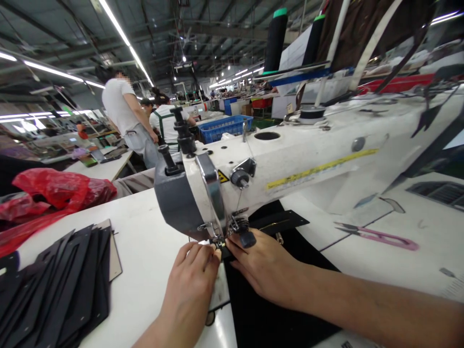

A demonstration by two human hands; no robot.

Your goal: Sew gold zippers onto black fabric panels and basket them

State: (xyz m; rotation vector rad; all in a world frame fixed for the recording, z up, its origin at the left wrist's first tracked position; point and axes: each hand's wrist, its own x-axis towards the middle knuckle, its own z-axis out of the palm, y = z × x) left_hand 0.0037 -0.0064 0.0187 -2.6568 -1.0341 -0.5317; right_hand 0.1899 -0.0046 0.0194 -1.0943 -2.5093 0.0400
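A white sewing machine [308,150] stands in front of me, with its presser foot area low over the bed. Black fabric [268,309] runs under the machine head and down toward me; a zipper pull [279,238] shows on it. My left hand [194,280] is closed at the left of the presser foot, fingertips pinching the fabric's edge. On the other side my right hand [266,266] lies over the fabric, fingers pressed together and gripping it close to the needle. The machine head partly hides the fingertips. A black strip [290,220] lies behind my right hand.
Stacked black cut pieces [72,280] lie on the left of the white table, beside a red plastic bag [61,191]. Pink thread snips [384,237] rest at right. Black thread cones [275,43] stand above the machine. Beyond are a blue crate [224,128] and a standing person [125,108].
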